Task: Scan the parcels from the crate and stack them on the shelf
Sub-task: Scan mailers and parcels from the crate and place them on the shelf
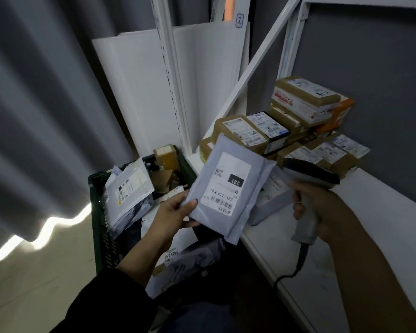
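**Grey mailer held up to the scanner, between crate and shelf**

The dark green crate (97, 213) stands on the floor at the left end of the shelf. It holds a loose heap of parcels. A grey poly bag (127, 188) with a white label leans against the crate's left wall, a small brown box (166, 156) sits at the far end, and more bags and labelled envelopes lie beneath the person's left forearm.

The left hand (174, 213) pinches a flat grey mailer (228, 188) by its lower left corner, thumb on the face and fingers underneath. It holds the mailer tilted above the gap between crate and shelf. The label faces the camera upside down and reads 231-239-K01.

The right hand (327, 212) is wrapped around the handle of a grey barcode scanner (306, 228). The scanner's dark head is just beside the mailer's right edge, and its coiled cable (296, 269) hangs down.

The white shelf (375, 227) carries brown cardboard boxes (309, 99) stacked in its back left corner, labels up. Another flat mailer (271, 200) lies on the shelf under the held one.

Pleated grey curtains (46, 97) hang at the left, with light showing along their hem on the pale floor (34, 289). White boards (154, 80) lean behind the shelf upright.
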